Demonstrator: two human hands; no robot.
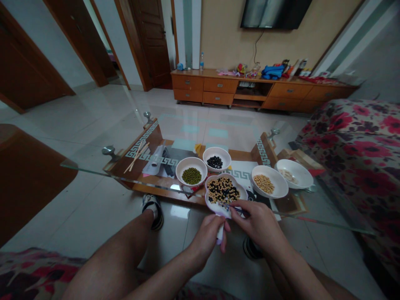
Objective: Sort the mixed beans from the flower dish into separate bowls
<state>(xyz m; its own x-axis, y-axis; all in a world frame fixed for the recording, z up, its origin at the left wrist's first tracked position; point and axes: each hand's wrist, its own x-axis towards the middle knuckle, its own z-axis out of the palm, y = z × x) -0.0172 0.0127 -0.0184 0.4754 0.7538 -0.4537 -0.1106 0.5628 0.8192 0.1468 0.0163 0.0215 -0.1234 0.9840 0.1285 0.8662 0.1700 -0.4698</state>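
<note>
My left hand (210,235) is closed around the short handle of a white and lilac scalloped dish (215,207). Mixed yellow and black beans (223,189) lie in the dish, with a few pale bits near the handle. My right hand (254,216) pinches a thin dark tool (239,209), perhaps tweezers, its tip at the dish's near edge. Just beyond the dish stand a white bowl of green beans (191,176) and one of black beans (215,162). On the right are a bowl of yellow beans (264,184) and a bowl with whitish pieces (288,176).
The bowls stand on a glass-topped table (93,173). Wooden sticks (137,156) and papers (153,164) lie at its left. A low wooden cabinet (218,85) with assorted items runs along the wall. A flower-patterned sofa (368,146) is at the right.
</note>
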